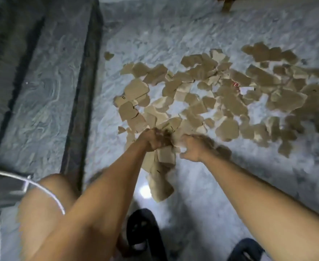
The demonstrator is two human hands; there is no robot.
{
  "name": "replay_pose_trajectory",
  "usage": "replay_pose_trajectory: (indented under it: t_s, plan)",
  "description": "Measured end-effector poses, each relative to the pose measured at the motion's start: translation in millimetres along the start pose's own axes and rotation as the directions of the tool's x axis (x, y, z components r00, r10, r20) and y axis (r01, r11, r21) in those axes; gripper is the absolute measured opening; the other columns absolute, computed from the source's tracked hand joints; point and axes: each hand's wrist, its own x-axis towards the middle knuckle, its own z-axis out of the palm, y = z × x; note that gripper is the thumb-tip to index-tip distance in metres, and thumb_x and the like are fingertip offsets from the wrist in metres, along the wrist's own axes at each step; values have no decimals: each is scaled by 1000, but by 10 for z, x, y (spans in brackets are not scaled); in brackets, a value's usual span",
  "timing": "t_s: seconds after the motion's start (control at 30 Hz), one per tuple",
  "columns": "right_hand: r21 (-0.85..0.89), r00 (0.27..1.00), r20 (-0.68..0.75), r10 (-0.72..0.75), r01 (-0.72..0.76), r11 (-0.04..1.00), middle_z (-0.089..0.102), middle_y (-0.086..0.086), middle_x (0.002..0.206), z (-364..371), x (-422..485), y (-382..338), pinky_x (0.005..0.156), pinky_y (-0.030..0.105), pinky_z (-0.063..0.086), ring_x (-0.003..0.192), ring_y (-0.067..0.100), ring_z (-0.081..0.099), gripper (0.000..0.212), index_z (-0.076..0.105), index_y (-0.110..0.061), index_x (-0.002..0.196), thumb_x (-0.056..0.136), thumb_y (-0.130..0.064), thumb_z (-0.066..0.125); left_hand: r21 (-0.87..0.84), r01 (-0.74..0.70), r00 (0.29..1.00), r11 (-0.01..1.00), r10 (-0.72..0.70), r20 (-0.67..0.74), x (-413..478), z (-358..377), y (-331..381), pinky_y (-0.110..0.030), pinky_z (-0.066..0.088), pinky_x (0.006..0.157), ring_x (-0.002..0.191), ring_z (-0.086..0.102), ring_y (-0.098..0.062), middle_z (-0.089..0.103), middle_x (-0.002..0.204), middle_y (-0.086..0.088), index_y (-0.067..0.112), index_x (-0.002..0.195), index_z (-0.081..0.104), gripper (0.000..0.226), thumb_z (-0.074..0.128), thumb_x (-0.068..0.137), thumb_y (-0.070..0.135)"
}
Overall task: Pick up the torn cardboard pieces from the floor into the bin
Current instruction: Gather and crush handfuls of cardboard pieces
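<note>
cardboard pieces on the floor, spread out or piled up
Spread: the cardboard pieces lie scattered loosely across the floor; the left hand grips only a small bunch.

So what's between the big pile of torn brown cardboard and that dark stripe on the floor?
In the head view, mostly bare grey marble floor, plus one small stray brown cardboard scrap near the dark stripe.

The left forearm and right forearm are bare up to the wrists; the left hand and right hand are bare as well, their fingers smeared by motion blur; a bare knee shows at lower left; one foot wears a black strapped sandal; a dark blue rounded shape at the bottom edge is too cropped to identify.
</note>
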Motion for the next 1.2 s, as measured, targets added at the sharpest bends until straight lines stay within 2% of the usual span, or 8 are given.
replay_pose_trajectory:
  t_s: [0.13,0.27,0.4,0.57,0.73,0.87,1.0,1.2]
  plan:
    - [-78,989,142,40,-29,997,58,8,122,938,327,-5,86,37,52,109,31,58,79,51,-14,122,62,-54,84,124,32,998,992,-38,49,352,582,-585,-36,40,107,132,41,-33,43,147,-9,23,144,41,73,72,80,40]
    - [-80,979,-25,203,-204,976,51,12,126,1878,383,-103,81,39,50,110,33,55,99,35,-11,135,60,-55,82,178,32,999,983,-38,30,474,1067,-943,-51,44,100,129,36,-40,28,145,-11,30,145,27,101,85,62,36]
    - [-159,970,-186,156,-186,970,63,11,109,2327,356,-139,64,35,43,95,30,62,89,32,-10,134,69,-47,82,264,-20,997,964,37,-60,600,1200,-1138,-49,44,94,126,38,-35,34,142,-7,32,143,24,104,86,59,38]
    - [-93,987,74,144,-137,986,69,4,99,2036,454,115,74,30,53,90,25,65,56,69,-20,101,63,-59,82,327,-5,997,945,30,-70,638,1127,-1163,-46,42,101,129,35,-31,35,139,-7,21,136,33,114,85,42,60]
    - [70,970,211,122,-140,988,65,-5,80,1387,631,363,63,27,47,81,17,64,45,62,-22,77,57,-52,90,66,-40,999,997,40,-1,690,885,-1189,-34,55,86,105,63,-24,68,107,0,31,113,58,79,88,41,43]
    - [-122,998,14,-62,63,991,61,3,109,945,847,108,77,23,37,105,21,58,58,71,-20,112,67,-56,82,38,-57,998,998,55,43,746,557,-1301,-34,50,93,110,61,-23,68,113,2,33,125,59,83,92,49,38]
    - [-493,978,99,-181,207,845,39,1,139,1017,1063,-155,100,41,40,131,27,35,61,61,-27,124,72,-54,78,-17,-55,983,998,57,172,690,483,-1474,-31,46,97,114,54,-17,60,119,6,27,128,57,86,95,51,33]
    - [-642,991,-3,-136,102,760,40,13,134,1202,1131,-196,97,46,40,122,36,42,86,41,-19,132,64,-43,88,-47,-53,988,997,59,140,700,758,-1527,-36,49,97,113,57,-23,63,119,1,26,123,59,76,93,55,32]
